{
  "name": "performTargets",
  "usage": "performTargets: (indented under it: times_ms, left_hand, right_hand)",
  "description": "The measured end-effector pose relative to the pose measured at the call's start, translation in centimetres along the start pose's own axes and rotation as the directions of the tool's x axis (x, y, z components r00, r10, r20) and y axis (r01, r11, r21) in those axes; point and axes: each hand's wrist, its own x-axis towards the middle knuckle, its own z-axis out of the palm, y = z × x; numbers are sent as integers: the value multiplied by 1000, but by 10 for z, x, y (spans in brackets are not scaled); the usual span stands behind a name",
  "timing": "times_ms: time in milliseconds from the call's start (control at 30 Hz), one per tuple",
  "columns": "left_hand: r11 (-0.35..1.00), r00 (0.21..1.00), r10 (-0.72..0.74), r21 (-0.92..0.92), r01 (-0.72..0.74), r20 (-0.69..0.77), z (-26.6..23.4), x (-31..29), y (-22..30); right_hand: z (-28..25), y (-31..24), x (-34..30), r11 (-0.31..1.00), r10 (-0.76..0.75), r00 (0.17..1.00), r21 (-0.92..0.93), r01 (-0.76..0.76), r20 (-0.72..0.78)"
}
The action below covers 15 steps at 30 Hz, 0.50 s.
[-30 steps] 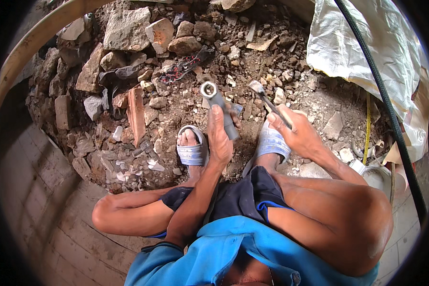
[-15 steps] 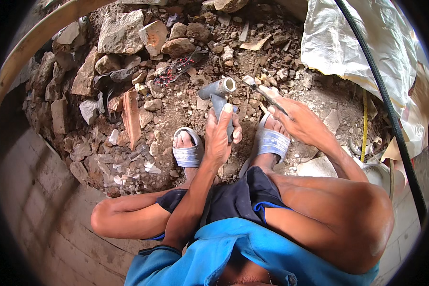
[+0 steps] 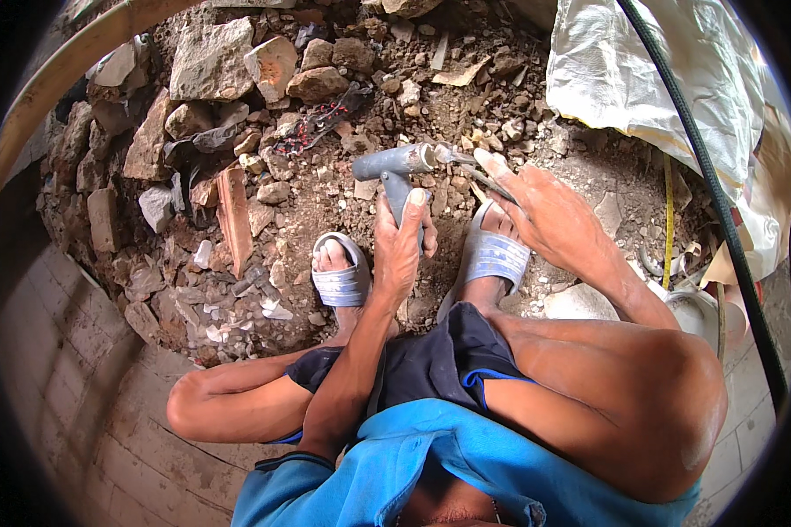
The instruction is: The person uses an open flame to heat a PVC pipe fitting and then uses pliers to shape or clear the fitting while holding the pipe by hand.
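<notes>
A grey plastic pipe tee [image 3: 394,164] is gripped by its stem in my left hand [image 3: 401,246], with the fingers wrapped round it. Its crossbar lies nearly level, and a pale open end faces right. In my right hand [image 3: 549,209] is a slim dark tool [image 3: 488,178], blurred towards its pale tip. That tip is at the tee's right opening; whether it touches the rim or reaches inside, I cannot tell. My right fingers hide much of the handle. Both hands are above the rubble, between my sandalled feet.
Broken concrete and stone [image 3: 211,61] are heaped at the far left, with a reddish brick piece [image 3: 235,215] nearer. Dark tangled scraps [image 3: 318,123] lie among them. A white sack [image 3: 637,83], a black cable [image 3: 696,145] and a yellow measuring tape [image 3: 668,220] are on the right.
The tee has turned so its opening faces more to the right, and moved slightly left. My right hand has brought the tool's tip up to that opening.
</notes>
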Motion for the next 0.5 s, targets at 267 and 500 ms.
performTargets:
  times_ms: [267,500]
  left_hand:
    - [942,991,127,320,-104,-52,-2,1,-1]
    - [772,964,266,600,-208,-10,-6,2,-5]
  right_hand:
    - [-4,-9,-5,991,2,1000,-132,-5,-21]
    - [21,19,0,998,-45,997,-41,48,68]
